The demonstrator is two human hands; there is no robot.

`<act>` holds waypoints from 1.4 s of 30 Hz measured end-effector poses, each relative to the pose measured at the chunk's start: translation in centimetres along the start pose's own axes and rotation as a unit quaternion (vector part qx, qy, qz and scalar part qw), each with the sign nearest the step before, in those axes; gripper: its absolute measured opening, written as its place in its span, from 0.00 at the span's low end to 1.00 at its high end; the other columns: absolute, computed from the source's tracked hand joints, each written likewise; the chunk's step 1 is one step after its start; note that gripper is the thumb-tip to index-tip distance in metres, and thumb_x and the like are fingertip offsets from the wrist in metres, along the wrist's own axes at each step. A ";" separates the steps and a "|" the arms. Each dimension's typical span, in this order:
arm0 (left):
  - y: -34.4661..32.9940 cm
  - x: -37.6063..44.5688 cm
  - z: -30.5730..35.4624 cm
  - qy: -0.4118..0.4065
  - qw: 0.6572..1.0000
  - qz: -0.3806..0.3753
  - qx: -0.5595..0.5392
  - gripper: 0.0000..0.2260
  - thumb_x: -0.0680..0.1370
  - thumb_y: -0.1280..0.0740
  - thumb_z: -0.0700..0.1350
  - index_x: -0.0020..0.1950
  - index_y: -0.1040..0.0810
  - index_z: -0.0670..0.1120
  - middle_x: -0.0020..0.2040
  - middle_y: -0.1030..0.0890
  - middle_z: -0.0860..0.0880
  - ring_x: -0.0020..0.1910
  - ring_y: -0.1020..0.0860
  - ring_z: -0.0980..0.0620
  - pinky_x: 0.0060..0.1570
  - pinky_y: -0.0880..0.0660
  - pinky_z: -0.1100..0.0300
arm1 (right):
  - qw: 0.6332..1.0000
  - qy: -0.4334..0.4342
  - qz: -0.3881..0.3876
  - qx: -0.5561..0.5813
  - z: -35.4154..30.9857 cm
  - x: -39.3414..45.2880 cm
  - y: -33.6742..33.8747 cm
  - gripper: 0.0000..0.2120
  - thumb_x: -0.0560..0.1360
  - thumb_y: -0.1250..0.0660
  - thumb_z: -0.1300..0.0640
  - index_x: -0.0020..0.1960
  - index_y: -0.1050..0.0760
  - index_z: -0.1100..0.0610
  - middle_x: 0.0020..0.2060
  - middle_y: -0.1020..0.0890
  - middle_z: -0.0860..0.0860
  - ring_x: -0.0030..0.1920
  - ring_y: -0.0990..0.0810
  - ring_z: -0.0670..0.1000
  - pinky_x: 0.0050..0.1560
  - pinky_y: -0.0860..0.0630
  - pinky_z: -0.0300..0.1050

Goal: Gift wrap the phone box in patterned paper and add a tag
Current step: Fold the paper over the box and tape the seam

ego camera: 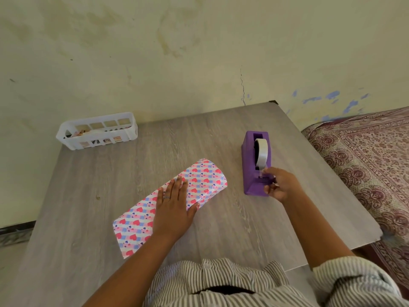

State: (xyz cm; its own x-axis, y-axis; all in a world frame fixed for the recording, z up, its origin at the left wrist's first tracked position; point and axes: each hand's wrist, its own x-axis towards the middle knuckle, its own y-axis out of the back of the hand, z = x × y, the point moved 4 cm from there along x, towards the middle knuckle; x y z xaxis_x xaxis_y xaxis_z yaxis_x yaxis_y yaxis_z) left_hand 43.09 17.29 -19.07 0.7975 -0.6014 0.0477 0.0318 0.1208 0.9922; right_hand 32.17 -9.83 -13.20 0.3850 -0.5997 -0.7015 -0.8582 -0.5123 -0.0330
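1. The patterned paper [200, 181], pink and blue hearts on white, is folded into a long flat sleeve lying diagonally in the middle of the wooden table [88, 207]; the phone box itself cannot be seen (presumably it is under the paper, but nothing shows it).
2. The left hand [174, 204] lies flat on top of the wrapped sleeve, fingers straight and close together, thumb spread out toward the right edge of the paper. A ring sits on one finger.
3. The right hand [280, 183] is at the near end of the purple tape dispenser [254, 158], thumb and forefinger pinched together on the loose end of the clear tape [262, 151] by the cutter; the other fingers are curled.
4. The dispenser stands just to the right of the paper, not touching it.
5. A white plastic basket [66, 136] sits at the far left corner of the table, against the wall, with some small printed cards inside.
6. A patterned bedspread [363, 156] lies to the right of the table.
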 end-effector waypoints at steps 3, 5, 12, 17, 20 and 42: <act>-0.2 0.0 0.0 0.000 1.000 0.004 0.004 0.32 0.78 0.53 0.64 0.74 0.39 0.43 0.73 0.35 0.43 0.71 0.35 0.43 0.69 0.41 0.43 | 0.998 0.026 0.037 0.033 0.2 -0.5 0.0 0.04 0.71 0.33 0.66 0.39 0.26 0.60 0.35 0.24 0.55 0.33 0.31 0.49 0.35 0.27 0.45; -0.2 -0.1 0.0 0.001 1.000 0.005 0.007 0.33 0.77 0.52 0.63 0.74 0.38 0.43 0.73 0.35 0.43 0.71 0.35 0.42 0.69 0.41 0.43 | 0.997 0.041 0.045 0.051 0.4 -0.7 -0.2 0.03 0.71 0.34 0.65 0.40 0.26 0.60 0.36 0.24 0.55 0.33 0.29 0.49 0.38 0.25 0.46; 0.1 0.0 0.1 -0.003 1.000 0.012 0.006 0.32 0.77 0.52 0.63 0.73 0.37 0.43 0.73 0.35 0.43 0.71 0.35 0.42 0.69 0.40 0.42 | 0.985 0.092 0.061 0.132 1.0 -1.4 -0.1 0.06 0.73 0.35 0.66 0.38 0.28 0.59 0.36 0.28 0.53 0.36 0.28 0.48 0.48 0.24 0.50; -0.3 0.1 -0.1 -0.003 1.000 0.015 0.002 0.32 0.77 0.50 0.63 0.74 0.39 0.43 0.74 0.35 0.43 0.72 0.36 0.42 0.69 0.41 0.42 | 0.978 0.136 0.065 0.145 2.5 -1.1 0.1 0.08 0.74 0.38 0.67 0.37 0.28 0.59 0.33 0.27 0.53 0.34 0.29 0.48 0.42 0.24 0.48; -0.3 0.1 -0.2 -0.002 1.000 0.015 0.001 0.32 0.77 0.51 0.63 0.74 0.39 0.43 0.74 0.35 0.43 0.72 0.36 0.42 0.69 0.40 0.42 | 0.974 0.161 0.060 0.146 2.9 -1.1 0.2 0.10 0.74 0.38 0.68 0.35 0.30 0.59 0.33 0.27 0.52 0.35 0.28 0.48 0.41 0.26 0.45; -0.5 0.1 -0.3 0.001 1.000 0.015 -0.006 0.32 0.77 0.50 0.63 0.74 0.40 0.43 0.74 0.36 0.44 0.72 0.36 0.44 0.69 0.40 0.42 | 0.943 0.245 0.157 -0.160 4.2 -0.8 0.1 0.13 0.75 0.37 0.61 0.33 0.34 0.56 0.29 0.31 0.52 0.30 0.34 0.48 0.32 0.35 0.46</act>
State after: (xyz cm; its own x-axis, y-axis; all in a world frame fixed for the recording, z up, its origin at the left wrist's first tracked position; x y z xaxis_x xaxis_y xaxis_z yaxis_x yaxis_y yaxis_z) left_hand 43.32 17.36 -19.55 0.7989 -0.5964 0.0782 0.0138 0.1482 0.9889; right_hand 30.31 -6.81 -15.66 0.3076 -0.9243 -0.2258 -0.8394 -0.3754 0.3930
